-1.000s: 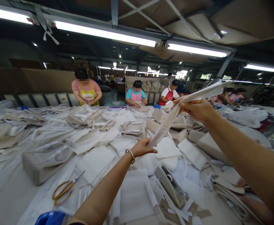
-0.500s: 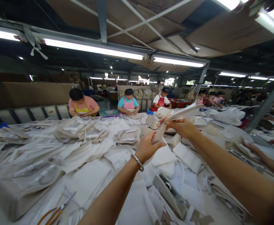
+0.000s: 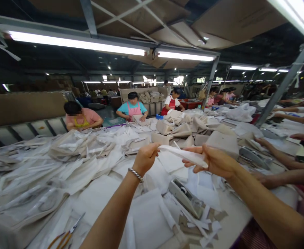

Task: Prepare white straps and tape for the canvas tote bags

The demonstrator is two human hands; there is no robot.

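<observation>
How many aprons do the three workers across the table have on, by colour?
Yellow apron: 1
Pink apron: 1
Red apron: 1
Total: 3

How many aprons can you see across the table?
3: a yellow apron at left, a pink apron in the middle, a red apron at right. Farther ones may be hidden.

the left hand (image 3: pixel 146 159) and right hand (image 3: pixel 211 161) reach forward, both gripping, just apart.
</observation>
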